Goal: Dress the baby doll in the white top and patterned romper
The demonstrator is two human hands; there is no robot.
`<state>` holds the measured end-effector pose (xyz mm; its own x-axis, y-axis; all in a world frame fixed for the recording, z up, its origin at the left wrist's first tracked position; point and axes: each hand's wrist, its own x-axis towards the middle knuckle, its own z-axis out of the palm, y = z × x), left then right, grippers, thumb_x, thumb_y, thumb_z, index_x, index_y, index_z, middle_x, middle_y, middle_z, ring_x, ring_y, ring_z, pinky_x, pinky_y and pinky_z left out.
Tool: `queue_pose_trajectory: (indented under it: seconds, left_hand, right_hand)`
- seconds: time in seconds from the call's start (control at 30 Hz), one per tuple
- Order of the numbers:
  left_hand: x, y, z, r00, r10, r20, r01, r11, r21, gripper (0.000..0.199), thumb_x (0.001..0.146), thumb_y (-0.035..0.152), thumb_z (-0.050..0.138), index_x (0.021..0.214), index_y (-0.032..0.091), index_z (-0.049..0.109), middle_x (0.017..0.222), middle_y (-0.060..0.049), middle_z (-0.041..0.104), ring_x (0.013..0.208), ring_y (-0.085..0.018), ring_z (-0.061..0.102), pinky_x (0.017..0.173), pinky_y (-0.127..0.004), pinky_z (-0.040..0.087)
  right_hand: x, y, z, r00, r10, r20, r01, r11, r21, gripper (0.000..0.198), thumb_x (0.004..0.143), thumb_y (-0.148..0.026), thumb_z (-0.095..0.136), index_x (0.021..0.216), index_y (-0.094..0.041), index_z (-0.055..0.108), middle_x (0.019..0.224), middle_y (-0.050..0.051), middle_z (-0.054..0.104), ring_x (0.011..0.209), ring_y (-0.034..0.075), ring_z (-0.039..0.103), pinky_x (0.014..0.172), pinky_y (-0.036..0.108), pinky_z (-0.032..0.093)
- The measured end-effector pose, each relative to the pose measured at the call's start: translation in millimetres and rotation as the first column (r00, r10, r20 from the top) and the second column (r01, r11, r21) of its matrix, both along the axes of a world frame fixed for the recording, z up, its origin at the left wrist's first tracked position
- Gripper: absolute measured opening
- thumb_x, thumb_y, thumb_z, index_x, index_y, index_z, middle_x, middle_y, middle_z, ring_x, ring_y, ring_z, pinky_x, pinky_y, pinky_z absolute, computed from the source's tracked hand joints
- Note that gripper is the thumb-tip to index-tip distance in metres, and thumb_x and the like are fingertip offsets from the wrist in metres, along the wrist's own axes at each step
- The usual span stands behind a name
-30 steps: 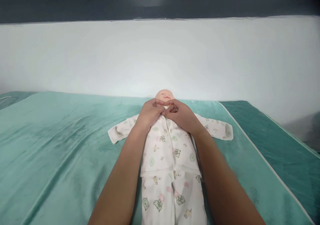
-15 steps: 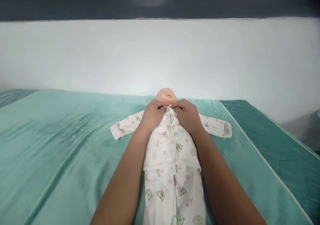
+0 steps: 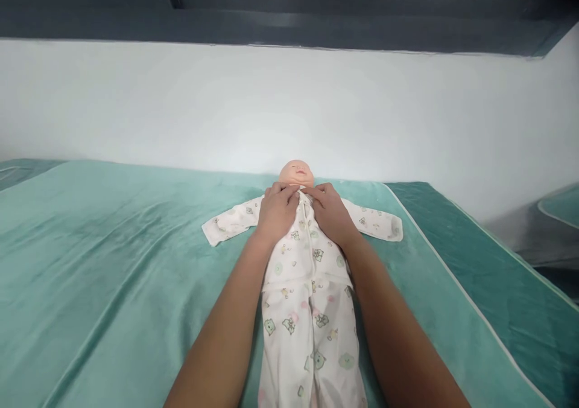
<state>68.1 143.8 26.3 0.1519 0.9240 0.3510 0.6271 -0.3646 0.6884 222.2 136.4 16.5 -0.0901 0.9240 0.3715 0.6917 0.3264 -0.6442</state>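
A baby doll [image 3: 296,171] lies on its back, its head toward the wall. It wears a white top [image 3: 298,257] and matching trousers [image 3: 312,341], printed with small bears, and the sleeves spread out to both sides. My left hand [image 3: 277,212] rests on the left side of the top's chest, fingers lying flat near the collar. On the other side, my right hand [image 3: 331,212] lies with its fingers stretched toward the neck opening. Both hands touch the cloth just below the doll's chin and partly cover the collar and shoulders. The top's front edges meet down the middle.
A light green blanket [image 3: 136,263] with some wrinkles lies under the doll. To the right is a darker green section [image 3: 488,275] beyond a pale seam. Behind stands a white wall [image 3: 289,106], below a dark window frame [image 3: 289,22] with bars.
The fingers have moved from a pinch at the collar to lying flatter on the chest and shoulders. The view has tilted up a little, showing more of the window.
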Motion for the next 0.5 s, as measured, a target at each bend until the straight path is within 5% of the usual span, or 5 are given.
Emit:
queue_pose_trajectory:
  seconds: [0.13, 0.37, 0.5]
  left_hand:
    - [-2, -10, -4.0, 0.995, -0.025, 0.098, 0.022, 0.999, 0.040, 0.033, 0.095, 0.029, 0.045, 0.116, 0.024, 0.069, 0.121, -0.007, 0.062, 0.118, -0.023, 0.052, 0.106, -0.038, 0.038]
    - [-7, -21, -7.3, 0.936, -0.054, 0.349, 0.038, 0.998, 0.051, 0.018, 0.087, 0.023, 0.058, 0.098, 0.024, 0.072, 0.115, -0.004, 0.065, 0.116, -0.020, 0.058, 0.105, -0.035, 0.042]
    - [-7, -20, -7.3, 0.914, -0.055, 0.402, 0.039, 0.998, 0.048, 0.013, 0.083, 0.020, 0.061, 0.088, 0.024, 0.072, 0.112, -0.003, 0.067, 0.114, -0.020, 0.060, 0.105, -0.037, 0.042]
  right_hand:
    - [-1, -3, -2, 0.980, -0.014, -0.200, 0.016, 1.000, 0.005, 0.039, 0.088, -0.019, 0.040, 0.114, -0.021, 0.068, 0.112, 0.008, 0.057, 0.110, 0.021, 0.055, 0.102, 0.038, 0.041]
    - [-13, -30, 8, 0.948, -0.110, -0.300, 0.196, 0.942, 0.272, 0.018, 0.089, -0.023, 0.046, 0.090, -0.022, 0.064, 0.088, 0.004, 0.065, 0.077, 0.017, 0.057, 0.071, 0.030, 0.045]
    - [-19, -39, 15, 0.980, -0.087, -0.178, 0.115, 0.981, 0.155, 0.011, 0.088, -0.030, 0.052, 0.085, -0.022, 0.059, 0.080, 0.001, 0.061, 0.066, 0.015, 0.052, 0.066, 0.030, 0.042]
